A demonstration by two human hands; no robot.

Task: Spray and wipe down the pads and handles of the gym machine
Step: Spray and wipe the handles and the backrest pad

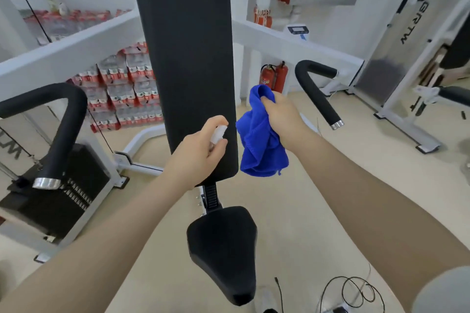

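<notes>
A tall black back pad [188,46] stands upright in the middle, with a black seat pad [223,249] below it. My left hand [195,155] grips a small spray bottle [218,134] with a white top, held right in front of the pad's lower part, one finger over the top. My right hand [282,119] holds a bunched blue cloth [259,145] just to the right of the pad's edge. A black curved handle [61,132] with a chrome end hangs at the left, and another handle [318,94] at the right.
The white machine frame [63,53] spreads out behind the pad. A black weight stack [50,198] sits low on the left. Stacked bottled-water packs [122,99] and red fire extinguishers [274,76] stand behind. Another machine [407,58] is at the right; loose cables [356,290] lie on the floor.
</notes>
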